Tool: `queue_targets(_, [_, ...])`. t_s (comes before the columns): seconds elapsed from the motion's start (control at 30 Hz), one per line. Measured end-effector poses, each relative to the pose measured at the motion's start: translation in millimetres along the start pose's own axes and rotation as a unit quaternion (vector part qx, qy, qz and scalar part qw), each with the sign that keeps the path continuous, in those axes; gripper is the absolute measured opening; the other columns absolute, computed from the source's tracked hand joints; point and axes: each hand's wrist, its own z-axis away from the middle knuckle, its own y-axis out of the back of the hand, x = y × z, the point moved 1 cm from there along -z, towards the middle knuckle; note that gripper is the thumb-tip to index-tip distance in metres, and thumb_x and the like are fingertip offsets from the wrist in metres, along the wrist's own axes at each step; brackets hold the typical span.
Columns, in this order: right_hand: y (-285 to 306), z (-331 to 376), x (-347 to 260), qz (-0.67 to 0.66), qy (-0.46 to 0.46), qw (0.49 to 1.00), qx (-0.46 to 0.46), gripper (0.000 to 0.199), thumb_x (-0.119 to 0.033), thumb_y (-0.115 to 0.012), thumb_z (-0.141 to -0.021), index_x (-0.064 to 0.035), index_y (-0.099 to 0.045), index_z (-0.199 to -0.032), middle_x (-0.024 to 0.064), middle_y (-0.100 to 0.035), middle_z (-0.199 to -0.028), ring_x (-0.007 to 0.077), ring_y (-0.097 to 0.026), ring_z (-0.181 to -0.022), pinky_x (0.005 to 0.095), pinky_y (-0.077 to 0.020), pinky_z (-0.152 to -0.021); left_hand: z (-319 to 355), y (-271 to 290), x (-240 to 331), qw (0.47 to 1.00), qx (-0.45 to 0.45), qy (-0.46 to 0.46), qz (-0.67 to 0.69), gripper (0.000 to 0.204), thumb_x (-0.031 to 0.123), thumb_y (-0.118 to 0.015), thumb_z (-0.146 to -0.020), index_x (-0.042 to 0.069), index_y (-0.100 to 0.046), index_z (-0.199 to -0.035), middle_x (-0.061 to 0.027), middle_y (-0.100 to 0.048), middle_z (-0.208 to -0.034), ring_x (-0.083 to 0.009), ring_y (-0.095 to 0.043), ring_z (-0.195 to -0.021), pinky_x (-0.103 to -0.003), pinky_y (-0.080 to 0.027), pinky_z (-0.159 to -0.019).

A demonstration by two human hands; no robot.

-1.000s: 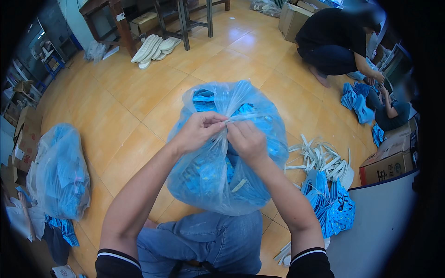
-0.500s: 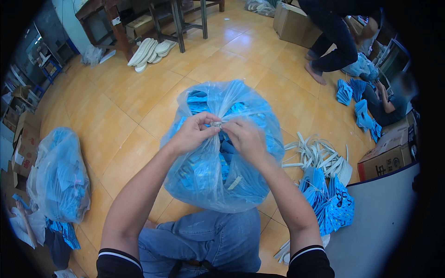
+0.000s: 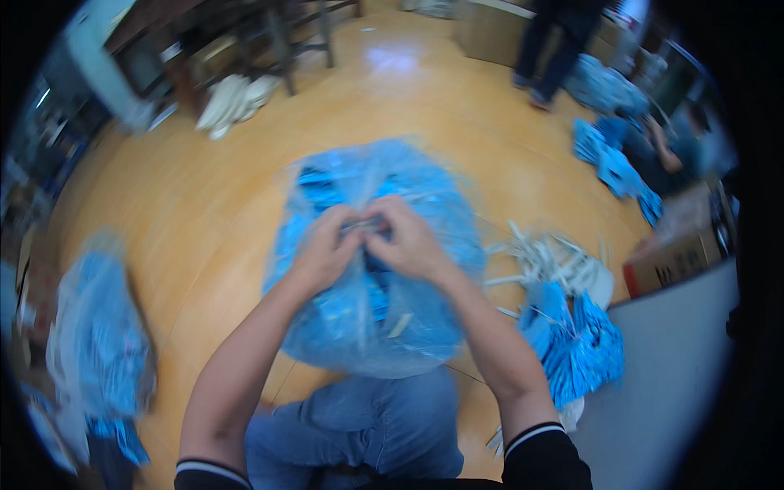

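A large clear plastic bag (image 3: 384,339), full of folded blue patterned pieces, stands on the floor in front of my crossed legs. Its neck is gathered at the top. My left hand (image 3: 327,249) pinches this gathered plastic from the left, fingers closed. From the right, my right hand (image 3: 408,241) closes on the same spot, its fingertips close to the left ones. Motion blur hides the exact detail between the fingertips.
Another filled plastic bag (image 3: 102,327) lies at the left. To the right are pale strips (image 3: 551,261), blue bundles (image 3: 572,343), a grey panel (image 3: 670,367) and a cardboard box (image 3: 674,253). One person (image 3: 555,45) stands at the far right; another sits nearby among blue pieces.
The whole view has shifted slightly and blurred. My hands have come closer together at the bag's neck. The person at the far right, bent over before, now stands straighter and a little further off.
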Motion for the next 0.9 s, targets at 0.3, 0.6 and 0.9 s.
queue_targets(0.3, [20,-13,23,-0.185,-0.062,0.97,-0.143,0.031,-0.016,-0.07,-0.089,-0.0066,-0.066,-0.118,0.0112,-0.065,-0.112,0.0184,-0.066,-0.09,0.0332,-0.0545,-0.078,-2,-12,-11,0.997,0.021,0.067,0.036,0.011,0.002,-0.048,-0.096,0.002,-0.052,-0.106,-0.0052,-0.056,-0.094,-0.0124,-0.053,-0.088,-0.027,-0.044,-0.079])
queue_targets(0.6, [9,-7,17,-0.126,-0.068,0.988,-0.059,0.032,-0.028,-0.075,-0.085,-0.0069,-0.067,-0.108,0.0088,-0.067,-0.099,0.0189,-0.066,-0.083,0.0331,-0.0531,-0.071,-6,-17,-22,0.985,0.044,0.048,0.157,0.011,0.0,-0.046,-0.093,0.002,-0.053,-0.1,-0.0044,-0.055,-0.091,-0.012,-0.052,-0.085,-0.027,-0.045,-0.078])
queue_targets(0.9, [-17,12,-2,0.04,-0.064,0.996,0.055,0.025,-0.029,-0.067,-0.084,-0.0082,-0.062,-0.098,0.0118,-0.062,-0.095,0.0329,-0.063,-0.092,0.0442,-0.0498,-0.077,-11,3,-20,0.957,-0.08,0.126,0.25,0.013,-0.003,-0.046,-0.09,0.005,-0.05,-0.099,0.0004,-0.05,-0.088,-0.0059,-0.049,-0.08,-0.022,-0.042,-0.07])
